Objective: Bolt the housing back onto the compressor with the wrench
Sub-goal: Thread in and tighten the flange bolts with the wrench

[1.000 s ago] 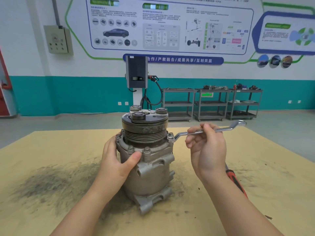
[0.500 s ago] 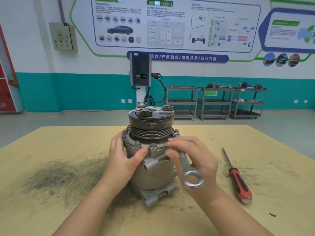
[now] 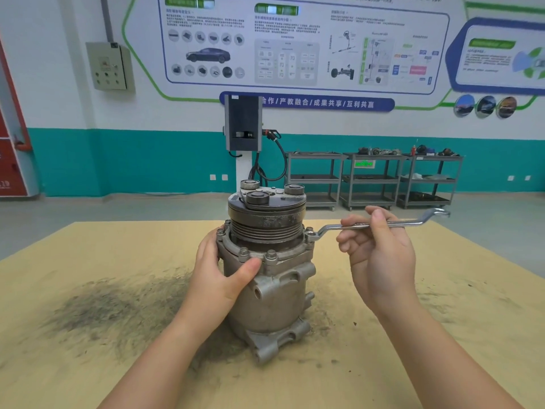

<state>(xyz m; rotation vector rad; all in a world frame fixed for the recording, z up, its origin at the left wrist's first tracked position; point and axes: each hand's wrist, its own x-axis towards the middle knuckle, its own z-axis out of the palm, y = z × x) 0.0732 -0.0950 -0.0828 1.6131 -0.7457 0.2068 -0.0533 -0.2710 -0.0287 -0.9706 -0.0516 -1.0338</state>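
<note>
A grey metal compressor (image 3: 272, 299) stands upright on the tan table (image 3: 88, 364), with a dark grooved pulley (image 3: 265, 224) on top. Its flanged housing ring (image 3: 283, 255) carries several bolts around the rim. My left hand (image 3: 219, 276) grips the compressor's left side, thumb pressed just under the front bolts. My right hand (image 3: 379, 252) pinches the shank of a silver ring wrench (image 3: 398, 223). The wrench lies level, pointing right, with its near ring set over a bolt (image 3: 309, 231) on the flange's right edge.
Dark metal dust is smeared over the table to the left of the compressor and around its base. Beyond the table's far edge is open floor, a charging post (image 3: 243, 125) and grey shelf carts (image 3: 374, 178) along the teal wall.
Half a second ago my right hand held the wrench angled down in front of the compressor. It has swung back out to the right, ring on the right-side bolt. The left hand has stayed put.
</note>
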